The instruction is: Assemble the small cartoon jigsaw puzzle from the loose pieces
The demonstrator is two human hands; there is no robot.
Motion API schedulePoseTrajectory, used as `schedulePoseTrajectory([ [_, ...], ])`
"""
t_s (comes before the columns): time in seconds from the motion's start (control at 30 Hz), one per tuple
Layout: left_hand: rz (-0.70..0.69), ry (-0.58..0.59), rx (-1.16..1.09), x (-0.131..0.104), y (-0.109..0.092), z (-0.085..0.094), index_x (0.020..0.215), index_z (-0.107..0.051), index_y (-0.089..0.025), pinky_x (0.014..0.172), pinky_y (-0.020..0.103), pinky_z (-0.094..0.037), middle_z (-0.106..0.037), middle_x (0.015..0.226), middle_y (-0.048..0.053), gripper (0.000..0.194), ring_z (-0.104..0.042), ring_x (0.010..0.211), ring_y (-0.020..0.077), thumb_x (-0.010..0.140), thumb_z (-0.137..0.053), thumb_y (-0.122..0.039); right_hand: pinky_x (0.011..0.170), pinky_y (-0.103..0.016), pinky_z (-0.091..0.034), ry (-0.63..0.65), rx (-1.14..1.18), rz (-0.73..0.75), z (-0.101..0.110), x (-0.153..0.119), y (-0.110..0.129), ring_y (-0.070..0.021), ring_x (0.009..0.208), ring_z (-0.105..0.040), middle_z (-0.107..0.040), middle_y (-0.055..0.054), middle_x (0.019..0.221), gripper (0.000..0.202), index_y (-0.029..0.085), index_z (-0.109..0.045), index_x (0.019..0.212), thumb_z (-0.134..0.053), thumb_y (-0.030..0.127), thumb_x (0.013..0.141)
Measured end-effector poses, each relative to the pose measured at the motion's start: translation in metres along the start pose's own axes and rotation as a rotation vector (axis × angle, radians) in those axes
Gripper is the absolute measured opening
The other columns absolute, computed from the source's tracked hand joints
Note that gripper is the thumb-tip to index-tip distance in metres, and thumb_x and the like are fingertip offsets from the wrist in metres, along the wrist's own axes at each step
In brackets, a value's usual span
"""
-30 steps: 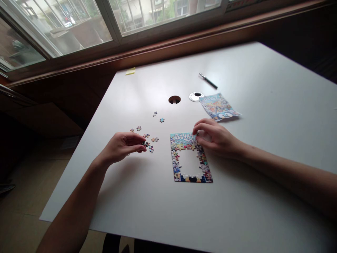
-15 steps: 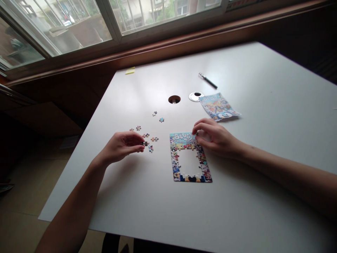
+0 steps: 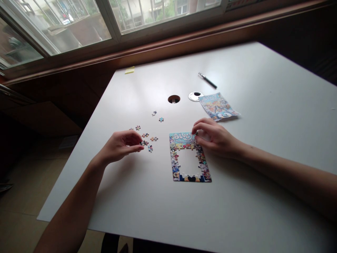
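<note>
A jigsaw puzzle frame (image 3: 174, 165) lies on the white table, its border joined around a bare middle. My right hand (image 3: 214, 137) is at its upper right corner, thumb and forefinger closed on a small puzzle piece (image 3: 196, 133) mostly covered by the fingers. Left of the frame, my left hand (image 3: 122, 144) has its thumb and forefinger around a dark puzzle piece (image 3: 144, 143). Close to those fingertips lie several loose pieces, among them an orange-toned piece (image 3: 154, 139) and a bluish piece (image 3: 150, 148). Its curled other fingers partly cover one more piece.
Behind my right hand lies a printed picture sheet (image 3: 219, 106), touching a round metal cover (image 3: 194, 96). Further back is a black pen (image 3: 207, 80). A cable hole (image 3: 174, 99) opens in the table (image 3: 147, 200). Two pieces, one light blue (image 3: 161, 119), lie apart.
Both hands keep almost the same place and grip. The whole view has shifted very slightly; the puzzle frame and loose pieces stay put.
</note>
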State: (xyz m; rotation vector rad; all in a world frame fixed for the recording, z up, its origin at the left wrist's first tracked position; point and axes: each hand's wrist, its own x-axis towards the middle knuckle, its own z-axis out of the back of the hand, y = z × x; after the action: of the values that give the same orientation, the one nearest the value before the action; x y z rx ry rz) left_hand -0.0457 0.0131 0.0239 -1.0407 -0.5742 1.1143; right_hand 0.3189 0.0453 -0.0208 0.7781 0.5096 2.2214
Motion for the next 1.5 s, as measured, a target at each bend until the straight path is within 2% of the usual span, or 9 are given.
schedulePoseTrajectory([
  [0.23,0.017,0.015,0.024,-0.0014,0.0024,0.0013,0.091,-0.065,-0.015,0.061,0.023,-0.052,-0.067,0.073,0.004,0.027,-0.065,0.069,0.0141,0.076,-0.081,-0.031,0.091,-0.044,-0.048,-0.002,-0.001,-0.002,-0.0006,0.0001,-0.0003,-0.0249,0.099,-0.057,-0.058,-0.008,0.104,0.019,0.024,-0.06,0.096,-0.06,0.014,0.08],
  [0.5,-0.062,0.014,0.116,0.0002,0.0014,0.0003,0.089,-0.065,-0.015,0.064,0.023,-0.05,-0.062,0.08,0.003,0.024,-0.059,0.071,0.0124,0.079,-0.077,-0.032,0.091,-0.044,-0.048,-0.003,0.003,-0.005,-0.0004,0.0004,0.0,-0.0251,0.099,-0.057,-0.059,-0.007,0.104,0.019,0.024,-0.061,0.096,-0.06,0.014,0.079],
  [0.77,-0.104,0.021,0.175,0.0005,0.0007,0.0018,0.086,-0.064,-0.015,0.062,0.023,-0.048,-0.06,0.078,0.003,0.024,-0.056,0.069,0.0119,0.079,-0.077,-0.034,0.091,-0.046,-0.048,0.004,0.008,-0.012,0.0002,0.0006,0.0006,-0.0257,0.1,-0.057,-0.059,-0.007,0.104,0.019,0.026,-0.061,0.096,-0.06,0.016,0.08],
  [1.5,-0.127,0.037,0.159,0.0002,-0.0024,0.0011,0.085,-0.064,-0.014,0.063,0.023,-0.047,-0.059,0.076,0.003,0.022,-0.054,0.069,0.0115,0.079,-0.076,-0.031,0.091,-0.045,-0.049,0.009,0.005,-0.006,0.0011,0.0008,0.001,-0.0256,0.099,-0.058,-0.059,-0.008,0.103,0.018,0.025,-0.061,0.096,-0.06,0.016,0.08],
])
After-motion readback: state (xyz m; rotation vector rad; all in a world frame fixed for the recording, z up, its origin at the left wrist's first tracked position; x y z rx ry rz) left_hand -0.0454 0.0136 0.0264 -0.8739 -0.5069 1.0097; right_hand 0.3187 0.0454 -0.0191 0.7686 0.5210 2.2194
